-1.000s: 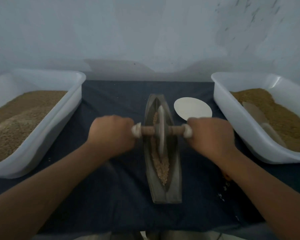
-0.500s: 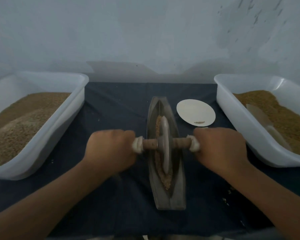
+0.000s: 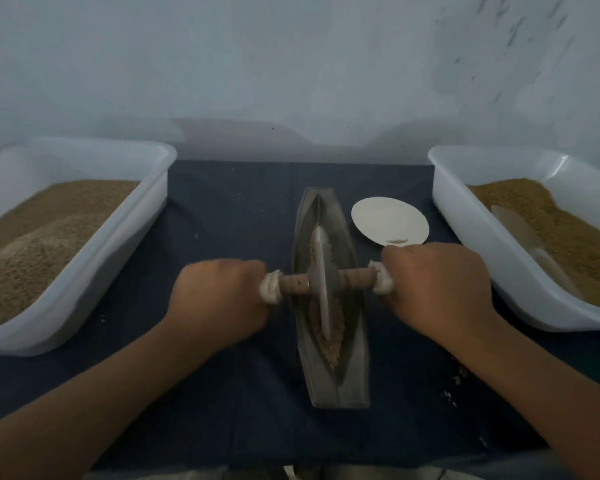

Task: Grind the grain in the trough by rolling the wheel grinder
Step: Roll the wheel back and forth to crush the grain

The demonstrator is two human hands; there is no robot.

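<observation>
The left hand and right hand each curl tight round one wrapped end of the rod. With one hand on each side, the push is even and the wheel does not tip. The wheel stands mid-trough, on the thin line of grain in the groove. A plate sits just beside it. The left tub and right tub sit off to the sides on the cloth, clear of the arms.

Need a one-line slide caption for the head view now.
Left hand and right hand grip the wheel grinder, disc on grain in the trough, flanked by left tub and right tub.
</observation>
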